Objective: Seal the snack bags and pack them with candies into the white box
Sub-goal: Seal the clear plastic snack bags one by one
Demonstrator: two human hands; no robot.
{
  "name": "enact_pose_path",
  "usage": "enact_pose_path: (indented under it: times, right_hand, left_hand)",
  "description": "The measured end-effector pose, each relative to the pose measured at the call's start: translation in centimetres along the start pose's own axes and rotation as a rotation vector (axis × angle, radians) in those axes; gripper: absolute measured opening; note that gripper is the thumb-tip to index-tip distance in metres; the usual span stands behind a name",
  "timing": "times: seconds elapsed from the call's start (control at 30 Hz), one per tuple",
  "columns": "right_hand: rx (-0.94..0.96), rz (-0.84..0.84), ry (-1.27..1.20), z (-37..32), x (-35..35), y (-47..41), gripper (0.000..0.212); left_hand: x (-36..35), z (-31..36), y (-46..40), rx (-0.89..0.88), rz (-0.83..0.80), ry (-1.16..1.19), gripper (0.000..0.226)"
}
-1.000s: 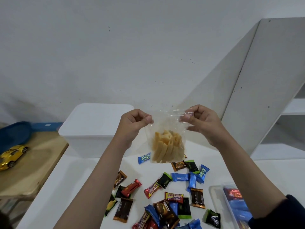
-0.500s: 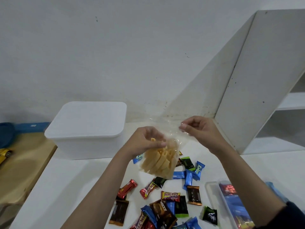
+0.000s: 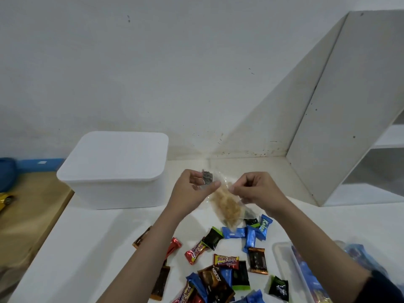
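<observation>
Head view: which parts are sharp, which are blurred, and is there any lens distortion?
Head view: the clear plastic snack bag between the left hand and the right hand is smeared by motion blur; the wrapped candies and the lidded white plastic box are sharper; the wide-angle lens tilts the white shelf panel; light is soft, shadows faint.

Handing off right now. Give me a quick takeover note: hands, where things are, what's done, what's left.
Left hand: pinching the clear snack bag at its top, a dark clip-like piece by the fingers.
Right hand: pinching the bag's other side.
Bag is held above the white table; whether it is sealed cannot be told.
White box: lid on, back left.
Candies: loose on the table.
Left: finish sealing, open box, pack bag and candies.
</observation>
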State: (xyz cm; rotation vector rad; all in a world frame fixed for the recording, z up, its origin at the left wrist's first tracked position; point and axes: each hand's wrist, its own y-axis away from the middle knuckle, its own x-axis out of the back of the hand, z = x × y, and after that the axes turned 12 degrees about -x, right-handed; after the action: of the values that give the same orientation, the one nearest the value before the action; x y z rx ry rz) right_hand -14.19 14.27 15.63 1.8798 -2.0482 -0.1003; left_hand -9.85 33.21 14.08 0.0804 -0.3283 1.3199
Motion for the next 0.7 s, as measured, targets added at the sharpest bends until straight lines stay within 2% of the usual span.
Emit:
enact_pose_path:
  times: [0.17, 0.27, 0.43, 0.53, 0.67, 0.7]
  right_hand:
    - [0.008, -0.02, -0.045, 2.1, -1.6, 0.2, 0.016]
    - [-0.011, -0.016, -0.104, 2.3, -2.0, 0.4, 0.021]
    - [-0.155, -0.014, -0.34, 2.6, -2.5, 0.4, 0.013]
    - [-0.145, 0.03, -0.265, 2.6, -2.7, 0.4, 0.009]
    - [-0.061, 0.0, 0.008, 1.9, -2.3, 0.6, 0.005]
    - [-0.056, -0.006, 0.083, 1.8, -2.2, 0.6, 0.011]
  left_hand:
    - [-1.5, 0.7, 1.0, 0.105, -0.096, 0.173, 0.028]
    - [-1.7, 0.3, 1.1, 0.113, -0.064, 0.23, 0.017]
    - [-1.5, 0.2, 1.5, 0.127, -0.049, 0.255, 0.01]
    - [-1.5, 0.2, 1.5, 0.144, -0.024, 0.238, 0.008]
    - [-1.5, 0.0, 1.2, 0.192, 0.021, 0.217, 0.015]
    - [-1.5, 0.0, 1.1, 0.202, 0.039, 0.218, 0.017]
